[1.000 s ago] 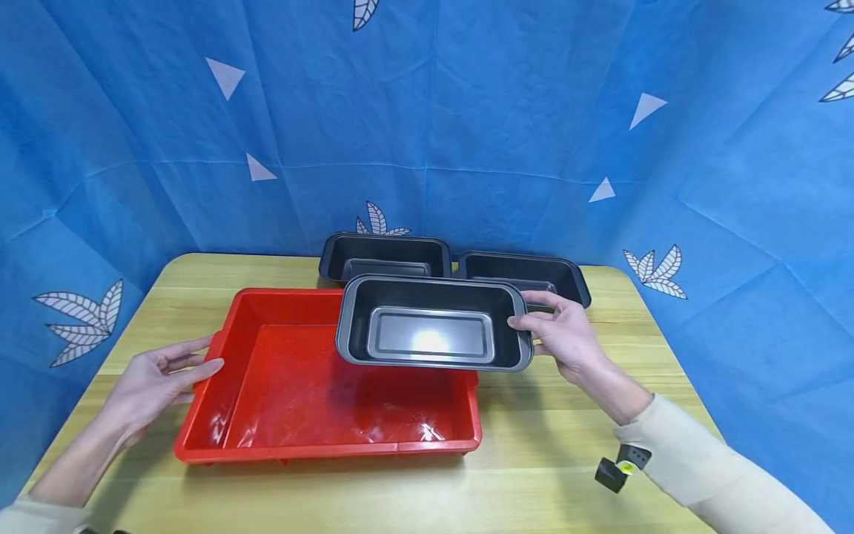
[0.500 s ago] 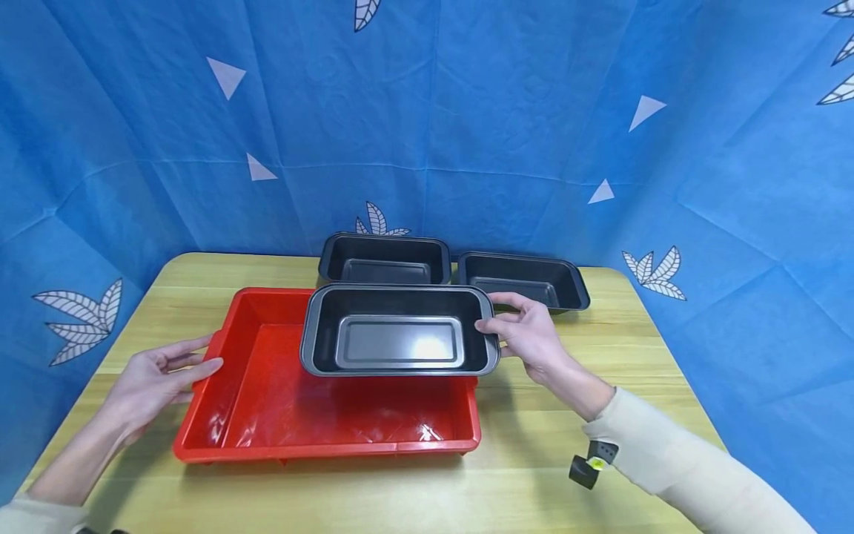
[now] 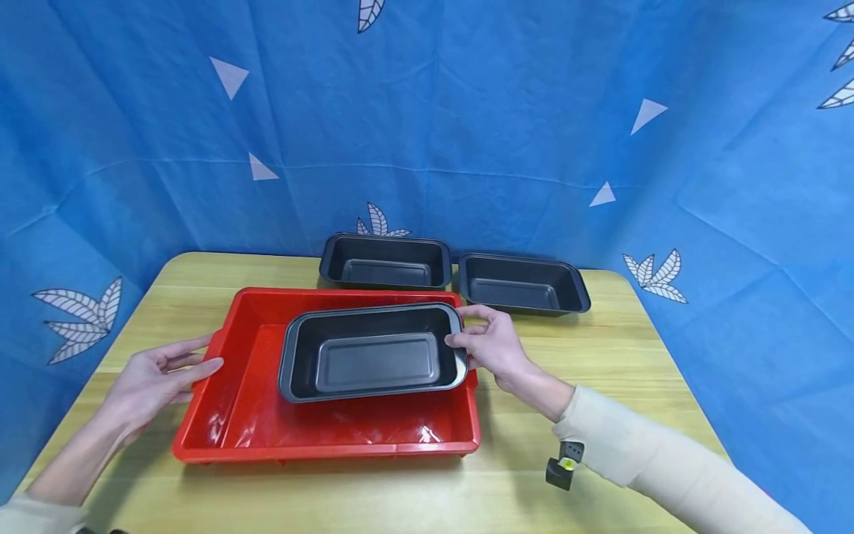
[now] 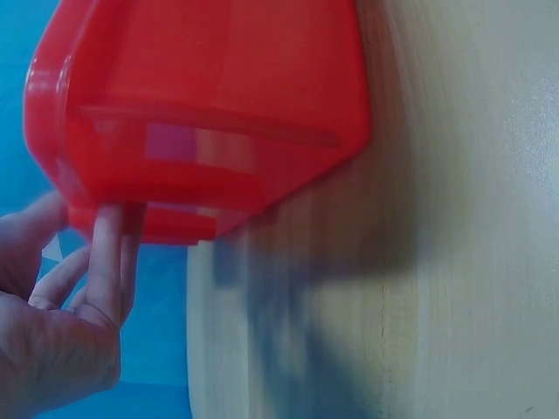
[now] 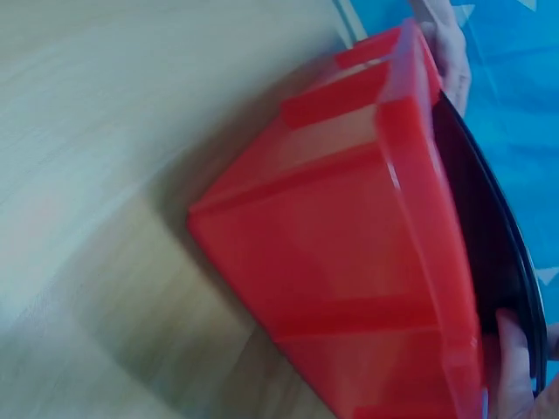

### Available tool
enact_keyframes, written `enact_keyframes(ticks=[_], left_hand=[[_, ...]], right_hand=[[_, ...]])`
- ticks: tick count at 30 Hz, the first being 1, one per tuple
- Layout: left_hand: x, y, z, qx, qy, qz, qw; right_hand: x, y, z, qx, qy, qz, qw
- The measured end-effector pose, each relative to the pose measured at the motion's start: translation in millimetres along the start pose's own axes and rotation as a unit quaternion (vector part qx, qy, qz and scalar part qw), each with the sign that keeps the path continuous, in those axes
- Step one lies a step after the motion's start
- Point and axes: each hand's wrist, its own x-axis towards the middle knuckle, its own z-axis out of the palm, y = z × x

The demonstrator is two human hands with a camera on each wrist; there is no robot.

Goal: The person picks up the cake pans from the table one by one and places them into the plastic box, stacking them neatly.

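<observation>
A dark metal loaf pan (image 3: 376, 363), its long side running left to right and its right end slightly raised, hangs over the red plastic tray (image 3: 327, 450). My right hand (image 3: 494, 345) pinches the pan's right rim, thumb inside and fingers outside. In the right wrist view, the pan (image 5: 480, 218) shows above the tray's rim, and only part of my right hand (image 5: 515, 371) is visible. My left hand (image 3: 150, 378) grips the tray's left rim. The left wrist view shows fingers of that hand (image 4: 105, 262) tucked under the tray's handle lip.
Two more dark loaf pans stand at the back of the wooden table (image 3: 300, 497): one pan (image 3: 387, 273) behind the tray, another pan (image 3: 523, 293) to its right. A blue patterned cloth (image 3: 427, 111) hangs directly behind the table's far edge.
My right hand has carried the loaf pan left and lower over the red tray, and the pan has turned slightly. My left hand and the tray have stayed put.
</observation>
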Motion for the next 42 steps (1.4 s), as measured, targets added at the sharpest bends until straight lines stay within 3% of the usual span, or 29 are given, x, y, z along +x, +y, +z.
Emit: enact_keyframes(ticks=[14, 33, 42], left_hand=[[-0.5, 1.7, -1.6, 0.005, -0.003, 0.000, 1.0000], [-0.1, 1.6, -0.4, 0.015, 0.000, 0.006, 0.9999], [-0.4, 2.0, 0.5, 0.023, 0.003, 0.000, 0.9997]], right_hand=[[8, -5, 31, -0.057, 0.015, 0.010, 0.998], [15, -1, 65, -0.048, -0.034, 0.052, 0.997], [16, 5, 71, -0.062, -0.051, 0.055, 0.995]])
